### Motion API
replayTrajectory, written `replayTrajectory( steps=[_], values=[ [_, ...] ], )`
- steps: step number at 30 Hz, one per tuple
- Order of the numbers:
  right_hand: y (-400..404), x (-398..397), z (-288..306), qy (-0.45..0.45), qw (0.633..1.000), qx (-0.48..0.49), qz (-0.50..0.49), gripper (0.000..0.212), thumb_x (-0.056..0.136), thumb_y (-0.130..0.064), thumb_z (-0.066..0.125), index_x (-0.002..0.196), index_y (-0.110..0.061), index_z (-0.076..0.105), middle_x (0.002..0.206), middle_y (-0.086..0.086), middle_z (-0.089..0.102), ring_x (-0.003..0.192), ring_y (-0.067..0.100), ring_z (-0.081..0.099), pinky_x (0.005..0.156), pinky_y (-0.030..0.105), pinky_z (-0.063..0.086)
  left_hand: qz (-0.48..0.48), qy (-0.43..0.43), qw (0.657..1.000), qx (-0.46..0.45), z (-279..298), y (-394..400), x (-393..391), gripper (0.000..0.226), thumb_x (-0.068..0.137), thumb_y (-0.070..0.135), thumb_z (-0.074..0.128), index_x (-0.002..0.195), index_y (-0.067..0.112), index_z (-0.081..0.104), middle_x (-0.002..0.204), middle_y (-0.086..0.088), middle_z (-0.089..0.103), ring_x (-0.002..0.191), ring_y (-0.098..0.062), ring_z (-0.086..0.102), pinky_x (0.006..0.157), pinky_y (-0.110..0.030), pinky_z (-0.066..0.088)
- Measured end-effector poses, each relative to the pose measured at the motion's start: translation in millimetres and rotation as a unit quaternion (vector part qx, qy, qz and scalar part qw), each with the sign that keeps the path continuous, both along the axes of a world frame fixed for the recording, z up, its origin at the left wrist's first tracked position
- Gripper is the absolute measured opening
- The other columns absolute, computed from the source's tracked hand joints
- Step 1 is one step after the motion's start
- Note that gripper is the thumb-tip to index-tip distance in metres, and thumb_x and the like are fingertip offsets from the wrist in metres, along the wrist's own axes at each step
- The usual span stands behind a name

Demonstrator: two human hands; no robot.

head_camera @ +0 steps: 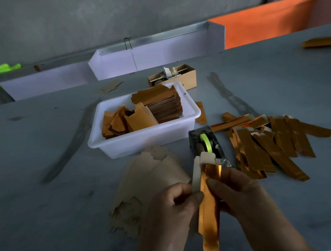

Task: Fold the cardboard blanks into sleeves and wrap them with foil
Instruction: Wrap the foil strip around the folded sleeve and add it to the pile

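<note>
Both hands gripped one sleeve (206,201) upright between them, left hand (172,209) pinching its cardboard edge, right hand (240,194) its foil (211,171) | sleeve's top hid the tape dispenser (206,141) front | white tub (147,139) held gold blanks (158,102) | wrapped sleeves (272,144) piled right on tabletop (48,215)

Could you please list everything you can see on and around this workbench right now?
white tub: one, white, table centre, holding gold foil sheets.
tape dispenser: one, dark with green roll, right of tub.
wrapped sleeves: a pile, gold, right of dispenser.
cardboard blanks: a stack, tan, in front of tub.
cardboard box: one, brown, behind tub.
sleeve in hand: one, gold foil over pale card.
left hand: pinches the sleeve.
right hand: holds the sleeve.
</note>
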State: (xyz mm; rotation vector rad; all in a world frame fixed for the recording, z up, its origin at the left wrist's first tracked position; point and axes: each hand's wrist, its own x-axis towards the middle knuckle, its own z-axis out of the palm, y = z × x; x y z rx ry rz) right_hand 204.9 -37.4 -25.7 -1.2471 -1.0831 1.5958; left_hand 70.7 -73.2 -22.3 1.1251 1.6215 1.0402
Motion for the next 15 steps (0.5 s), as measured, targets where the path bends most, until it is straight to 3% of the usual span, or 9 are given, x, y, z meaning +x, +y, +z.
replayTrajectory(
  steps=[3, 6, 9, 12, 14, 15],
  values=[
    [-0.9, -2.8, -0.7, 0.004, 1.000, 0.007, -0.019, 0.008, 0.085, -0.009, 0.062, 0.090, -0.012, 0.067, 0.076, 0.011, 0.072, 0.074, 0.023, 0.070, 0.069, 0.036, 0.057, 0.076, 0.085, 0.992, 0.051, -3.2, -0.7, 5.4, 0.011, 0.081, 0.028, 0.072, 0.078, 0.038, 0.074, 0.076, 0.004, 0.071, 0.071, -0.002, 0.065, 0.064, -0.018, 0.049],
    [-1.4, -4.6, -1.7, 0.012, 0.999, 0.003, -0.034, 0.008, 0.084, -0.009, 0.063, 0.089, -0.013, 0.068, 0.076, 0.011, 0.072, 0.073, 0.024, 0.070, 0.067, 0.036, 0.057, 0.108, 0.199, 0.968, 0.112, -0.5, -2.0, 14.4, 0.025, 0.084, 0.029, 0.069, 0.107, 0.037, 0.070, 0.085, 0.007, 0.057, 0.082, -0.003, 0.057, 0.078, -0.021, 0.047],
    [-1.4, -4.7, 0.9, 0.028, 0.999, -0.003, -0.034, 0.009, 0.083, -0.009, 0.063, 0.091, -0.012, 0.068, 0.078, 0.011, 0.072, 0.074, 0.025, 0.071, 0.066, 0.036, 0.057, 0.080, 0.335, 0.930, 0.127, 6.6, -5.8, 22.8, 0.038, 0.085, 0.032, 0.066, 0.123, 0.035, 0.062, 0.085, 0.009, 0.045, 0.085, -0.007, 0.053, 0.075, -0.019, 0.044],
    [-0.8, -4.3, 2.3, 0.031, 0.999, 0.003, -0.031, 0.009, 0.084, -0.012, 0.063, 0.089, -0.013, 0.070, 0.079, 0.010, 0.073, 0.075, 0.022, 0.071, 0.063, 0.030, 0.056, 0.024, 0.492, 0.859, 0.140, 7.9, -7.6, 36.3, 0.050, 0.052, 0.016, 0.086, 0.101, 0.012, 0.076, 0.070, -0.004, 0.056, 0.062, -0.022, 0.061, 0.045, -0.026, 0.046],
    [-0.7, -4.4, 1.6, 0.022, 0.999, 0.007, -0.028, 0.009, 0.084, -0.014, 0.063, 0.088, -0.013, 0.071, 0.079, 0.007, 0.073, 0.075, 0.017, 0.071, 0.061, 0.026, 0.054, 0.013, 0.570, 0.809, 0.142, 5.0, -6.9, 45.6, 0.033, 0.066, 0.011, 0.062, 0.095, 0.004, 0.076, 0.067, -0.006, 0.060, 0.056, -0.021, 0.061, 0.040, -0.024, 0.044],
    [-0.8, -4.3, 1.0, 0.019, 0.999, 0.007, -0.028, 0.009, 0.084, -0.014, 0.063, 0.087, -0.013, 0.071, 0.078, 0.005, 0.073, 0.074, 0.015, 0.070, 0.059, 0.023, 0.053, -0.007, 0.571, 0.811, 0.127, 4.3, -6.5, 48.1, 0.037, 0.072, 0.011, 0.049, 0.095, 0.002, 0.076, 0.067, -0.006, 0.061, 0.057, -0.020, 0.061, 0.041, -0.022, 0.044]
  ],
)
